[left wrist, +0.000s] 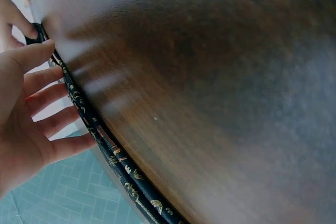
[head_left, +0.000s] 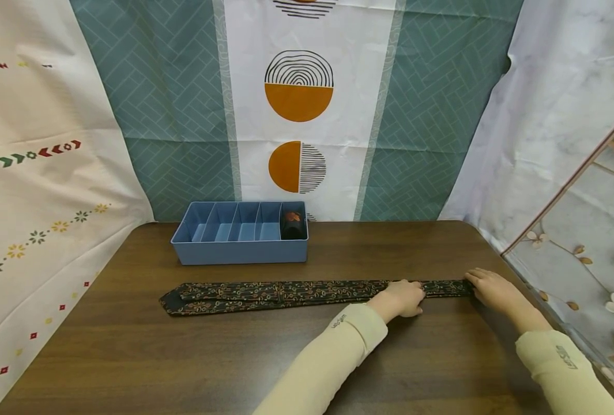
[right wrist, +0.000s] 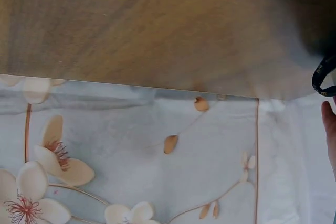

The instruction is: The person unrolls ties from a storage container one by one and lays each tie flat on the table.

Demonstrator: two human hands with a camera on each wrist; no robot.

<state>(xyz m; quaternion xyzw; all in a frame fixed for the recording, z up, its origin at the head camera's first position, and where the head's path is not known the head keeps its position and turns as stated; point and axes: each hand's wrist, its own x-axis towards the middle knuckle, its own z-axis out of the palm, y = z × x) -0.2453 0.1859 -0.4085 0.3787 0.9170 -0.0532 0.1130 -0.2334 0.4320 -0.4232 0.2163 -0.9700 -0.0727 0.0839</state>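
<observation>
A dark patterned tie (head_left: 286,294) lies flat and straight across the brown table (head_left: 182,357), its wide end at the left. My left hand (head_left: 402,298) rests on the tie toward its right part; in the left wrist view its fingers (left wrist: 47,106) are spread and nearly straight against the tie's edge (left wrist: 113,153). My right hand (head_left: 488,287) is at the tie's right end and its fingertips pinch that end. In the right wrist view only a looped bit of the tie (right wrist: 321,74) and one finger (right wrist: 329,124) show.
A blue divided organiser box (head_left: 239,251) stands behind the tie, with a rolled dark item (head_left: 293,223) in its rightmost compartment. Patterned cloths hang around the table on the back, left and right. The table's right edge is close to my right hand.
</observation>
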